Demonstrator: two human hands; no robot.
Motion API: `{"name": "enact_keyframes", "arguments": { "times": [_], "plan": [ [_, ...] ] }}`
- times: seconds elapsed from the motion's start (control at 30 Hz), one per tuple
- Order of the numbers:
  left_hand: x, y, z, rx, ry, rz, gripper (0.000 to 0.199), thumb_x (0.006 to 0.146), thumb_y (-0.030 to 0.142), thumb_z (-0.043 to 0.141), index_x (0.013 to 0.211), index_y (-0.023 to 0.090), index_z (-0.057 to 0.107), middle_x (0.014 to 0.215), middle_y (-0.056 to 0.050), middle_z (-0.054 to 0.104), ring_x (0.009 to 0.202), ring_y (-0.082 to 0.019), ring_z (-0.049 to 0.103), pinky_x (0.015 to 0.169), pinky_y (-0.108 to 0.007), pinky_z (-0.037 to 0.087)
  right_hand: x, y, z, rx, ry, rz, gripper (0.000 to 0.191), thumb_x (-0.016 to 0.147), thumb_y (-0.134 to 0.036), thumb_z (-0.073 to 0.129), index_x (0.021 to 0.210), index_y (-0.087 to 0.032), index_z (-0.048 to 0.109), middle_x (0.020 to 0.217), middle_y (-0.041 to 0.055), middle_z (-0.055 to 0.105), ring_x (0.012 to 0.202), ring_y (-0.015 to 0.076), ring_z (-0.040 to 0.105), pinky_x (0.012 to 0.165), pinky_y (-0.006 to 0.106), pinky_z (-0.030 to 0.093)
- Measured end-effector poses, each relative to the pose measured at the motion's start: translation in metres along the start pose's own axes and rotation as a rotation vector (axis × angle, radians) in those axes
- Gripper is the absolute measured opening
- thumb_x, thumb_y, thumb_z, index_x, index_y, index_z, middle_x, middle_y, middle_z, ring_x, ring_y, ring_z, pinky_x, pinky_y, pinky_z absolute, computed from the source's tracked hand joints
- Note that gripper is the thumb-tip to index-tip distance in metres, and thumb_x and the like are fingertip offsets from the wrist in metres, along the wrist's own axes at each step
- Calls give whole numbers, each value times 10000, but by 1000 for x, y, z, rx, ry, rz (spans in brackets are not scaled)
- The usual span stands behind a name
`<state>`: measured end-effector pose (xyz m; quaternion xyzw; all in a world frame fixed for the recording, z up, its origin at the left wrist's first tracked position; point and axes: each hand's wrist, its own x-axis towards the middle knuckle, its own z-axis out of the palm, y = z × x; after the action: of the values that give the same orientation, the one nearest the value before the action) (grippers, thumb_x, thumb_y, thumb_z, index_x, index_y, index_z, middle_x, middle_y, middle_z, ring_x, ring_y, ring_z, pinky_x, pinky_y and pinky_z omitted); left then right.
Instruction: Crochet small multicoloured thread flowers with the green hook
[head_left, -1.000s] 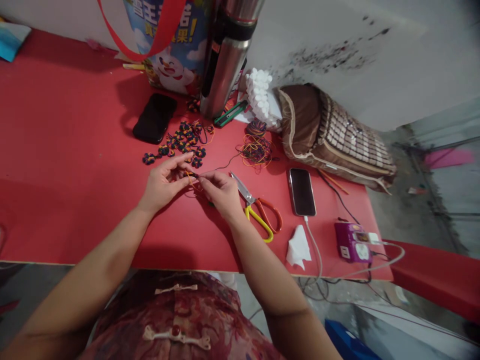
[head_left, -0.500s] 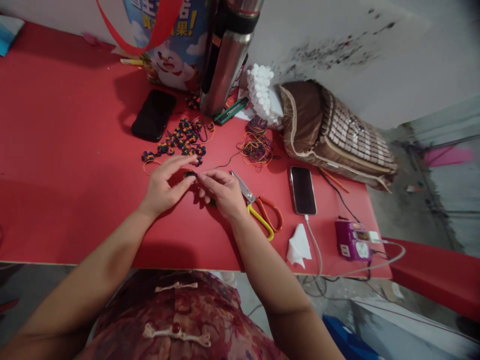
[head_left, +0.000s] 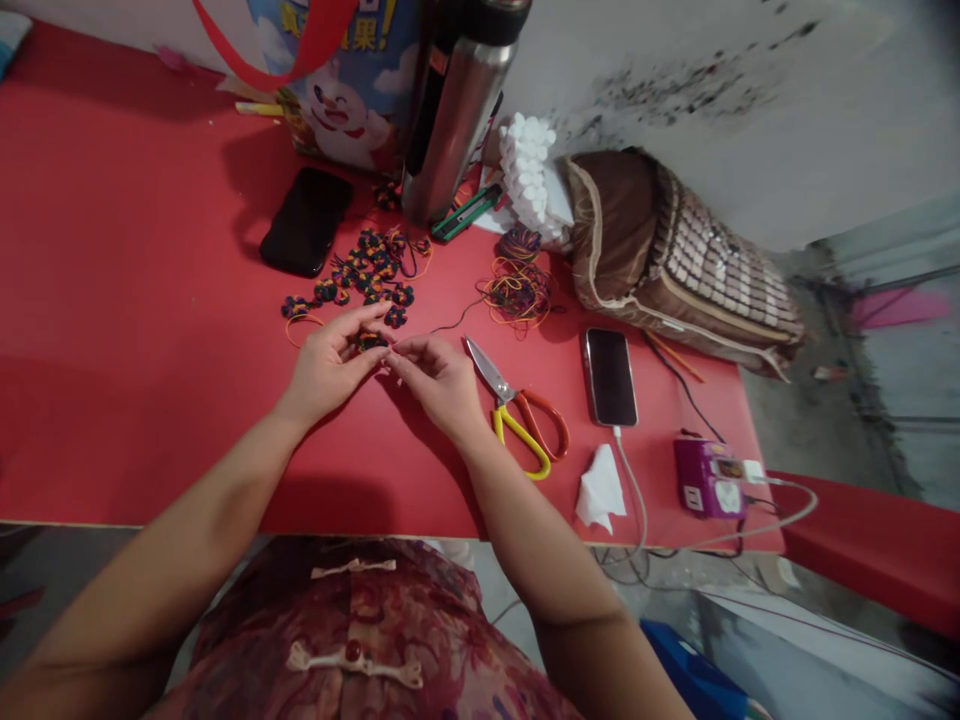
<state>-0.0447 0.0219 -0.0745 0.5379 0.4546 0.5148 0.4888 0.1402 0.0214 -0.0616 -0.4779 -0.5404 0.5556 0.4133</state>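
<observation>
Between the thumb and fingers of my left hand [head_left: 335, 362] is a small dark knotted cord piece [head_left: 370, 342]. My right hand [head_left: 439, 380] meets it from the right, thumb and index finger pinched at the piece's cord end; the exact grip is too small to make out. A thin dark cord [head_left: 459, 318] runs from near my fingertips to a tangled bundle of orange and purple cord [head_left: 516, 290]. Just beyond my left hand lie several dark knotted pieces with orange and purple specks [head_left: 373, 262]. Scissors with yellow and orange handles [head_left: 505, 394] lie right of my right hand.
On the red table [head_left: 135, 300] are a black phone [head_left: 306, 222], a steel flask [head_left: 457, 120], a printed bag [head_left: 341, 110] and a green cutter [head_left: 466, 213]. Rightward are a charging phone [head_left: 610, 377], tissue [head_left: 601, 490], purple power block [head_left: 707, 478] and brown cushion [head_left: 675, 250].
My left fingers have shifted, showing more of the dark knotted piece. My right hand's fingers have drawn in closer together. The whole view has moved slightly.
</observation>
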Motion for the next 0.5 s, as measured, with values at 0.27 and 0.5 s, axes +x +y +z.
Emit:
{"name": "enact_keyframes", "arguments": {
  "times": [0.27, 0.5],
  "plan": [
    [-2, 11, -1, -61, -32, -102, 587, 853, 243, 880, 1429, 194, 780, 973, -29, 803, 847, -150, 756, 843, -286, 641, -1, -5, -6, -163, 86, -153, 203, 984, -413, 746, 908, -238, 813, 904, 33, 838, 855, 197, 747, 843, 350, 588],
    [-3, 23, 0, 9, -143, -114, 380, 895, 242, 802, 1265, 200, 879, 819, -26, 780, 684, -153, 707, 702, -301, 598, -2, -6, -5, -166, 126, -178, 159, 993, -349, 733, 866, -262, 772, 857, 16, 779, 802, 198, 681, 842, 364, 556]
  ]
}}
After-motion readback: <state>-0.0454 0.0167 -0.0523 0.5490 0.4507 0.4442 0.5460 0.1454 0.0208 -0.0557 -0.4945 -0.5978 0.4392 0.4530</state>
